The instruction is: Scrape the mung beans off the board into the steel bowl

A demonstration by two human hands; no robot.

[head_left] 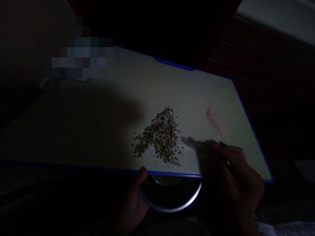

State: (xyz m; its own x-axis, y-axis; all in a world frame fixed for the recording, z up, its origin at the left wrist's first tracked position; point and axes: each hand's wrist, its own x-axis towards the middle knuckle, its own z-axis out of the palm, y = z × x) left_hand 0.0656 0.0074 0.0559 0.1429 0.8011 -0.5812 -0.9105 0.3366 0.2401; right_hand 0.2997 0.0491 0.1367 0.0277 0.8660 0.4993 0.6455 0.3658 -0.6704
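A pale cutting board with a blue edge [197, 98] fills the middle of the view. On it lies a heap of small dark green seeds mixed with pale pink grains [159, 134]. A separate smear of pink grains [215, 121] sits further right. My right hand [236, 173] pinches a thin utensil [198, 142], too dark to name exactly, and its tip rests just right of the heap. Below the board's near edge, my left hand [133, 203] holds a round metal bowl [169, 196] with green seeds [166, 180] inside.
Dark wooden drawers [233, 55] stand behind the board on the right. A pale surface [275, 16] shows at the top right corner, and a small white object [46, 82] lies near the blurred patch at the left. Light fabric [283, 229] shows at the bottom right.
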